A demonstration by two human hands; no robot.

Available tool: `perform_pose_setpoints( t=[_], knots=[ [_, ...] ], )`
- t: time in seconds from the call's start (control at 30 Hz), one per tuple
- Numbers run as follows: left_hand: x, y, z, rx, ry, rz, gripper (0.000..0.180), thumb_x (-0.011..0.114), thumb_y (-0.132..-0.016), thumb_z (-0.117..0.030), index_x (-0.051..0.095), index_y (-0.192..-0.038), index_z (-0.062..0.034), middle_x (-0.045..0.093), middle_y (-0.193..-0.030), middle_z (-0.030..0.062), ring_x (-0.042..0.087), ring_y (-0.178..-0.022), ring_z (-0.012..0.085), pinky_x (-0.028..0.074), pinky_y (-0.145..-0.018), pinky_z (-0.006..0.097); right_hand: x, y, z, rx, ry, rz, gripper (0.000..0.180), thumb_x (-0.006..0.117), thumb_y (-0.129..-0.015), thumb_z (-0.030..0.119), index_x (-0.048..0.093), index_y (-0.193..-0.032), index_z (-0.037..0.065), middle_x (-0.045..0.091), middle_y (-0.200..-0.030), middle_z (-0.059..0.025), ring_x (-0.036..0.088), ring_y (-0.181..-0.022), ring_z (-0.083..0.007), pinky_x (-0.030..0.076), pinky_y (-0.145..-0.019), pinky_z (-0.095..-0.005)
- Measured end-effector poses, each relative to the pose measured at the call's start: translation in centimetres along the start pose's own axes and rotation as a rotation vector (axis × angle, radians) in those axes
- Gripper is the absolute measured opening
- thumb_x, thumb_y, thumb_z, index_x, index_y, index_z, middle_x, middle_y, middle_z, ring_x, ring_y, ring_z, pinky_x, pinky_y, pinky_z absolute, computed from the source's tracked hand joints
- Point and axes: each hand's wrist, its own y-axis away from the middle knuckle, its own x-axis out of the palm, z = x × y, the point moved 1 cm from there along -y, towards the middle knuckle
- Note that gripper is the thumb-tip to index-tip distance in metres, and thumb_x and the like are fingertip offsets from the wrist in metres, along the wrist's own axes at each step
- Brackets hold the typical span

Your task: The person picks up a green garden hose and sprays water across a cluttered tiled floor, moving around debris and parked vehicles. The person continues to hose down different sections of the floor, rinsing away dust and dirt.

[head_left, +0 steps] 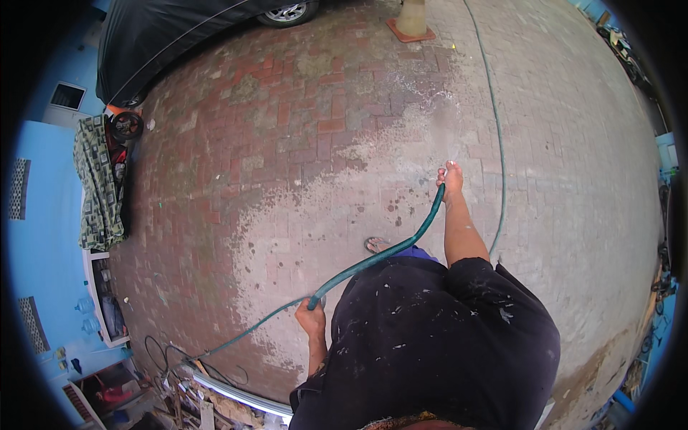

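Bowing from the left hand [311,319], near, out to the right hand [452,180], farther off, a smooth dark green hose [365,264] shines faintly; a thinner-looking length trails left over the paving [287,172]. Fingers [441,174] of both hands wrap around it. The right hand hides its tip; its course among near-left clutter [208,405] is hard to make out. The far-left covered car [172,39] is cut off.
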Motion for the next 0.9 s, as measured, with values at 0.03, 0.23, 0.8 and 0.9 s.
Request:
perform_pose_setpoints(
  t=[0.03,0.23,0.8,0.9],
  knots=[
    [0.2,-0.2,-0.1,0.005,-0.005,0.012,0.026,0.069,-0.085,-0.015,0.061,-0.069,0.0028,0.051,-0.054,0.0154,0.044,-0.051,0.0165,0.039,-0.052,0.039,-0.1,0.0,0.6,-0.022,-0.010,0.012,0.019,0.052,-0.101,0.024,0.045,-0.117,0.018,0.055,-0.075,-0.0054,0.045,-0.052,-0.0098,0.037,-0.041,-0.0245],
    [1.3,-0.6,-0.6,0.032,-0.022,0.048,0.031,0.071,-0.086,-0.019,0.058,-0.068,0.0028,0.048,-0.053,0.0175,0.040,-0.050,0.0193,0.038,-0.052,0.040,-1.2,-1.3,2.4,-0.068,0.025,-0.065,0.016,0.051,-0.100,0.019,0.044,-0.114,0.013,0.055,-0.072,-0.0075,0.046,-0.050,-0.0120,0.039,-0.040,-0.0276],
    [-0.5,4.7,1.6,-0.136,0.029,-0.126,0.044,0.071,-0.091,-0.022,0.053,-0.060,0.0014,0.040,-0.048,0.0088,0.033,-0.051,0.0117,0.031,-0.047,0.036,10.6,0.9,-8.1,0.444,0.421,0.370,0.020,0.056,-0.096,0.015,0.048,-0.114,0.016,0.056,-0.075,-0.0080,0.044,-0.049,-0.0092,0.037,-0.039,-0.0256],
    [-0.5,6.8,1.3,-0.211,0.026,-0.201,0.045,0.071,-0.092,-0.022,0.052,-0.059,0.0015,0.039,-0.047,0.0084,0.032,-0.050,0.0117,0.031,-0.046,0.036,14.8,2.7,-10.7,0.528,0.533,0.488,0.023,0.058,-0.095,0.015,0.048,-0.116,0.017,0.057,-0.075,-0.0080,0.044,-0.049,-0.0092,0.037,-0.040,-0.0258]
  ],
)
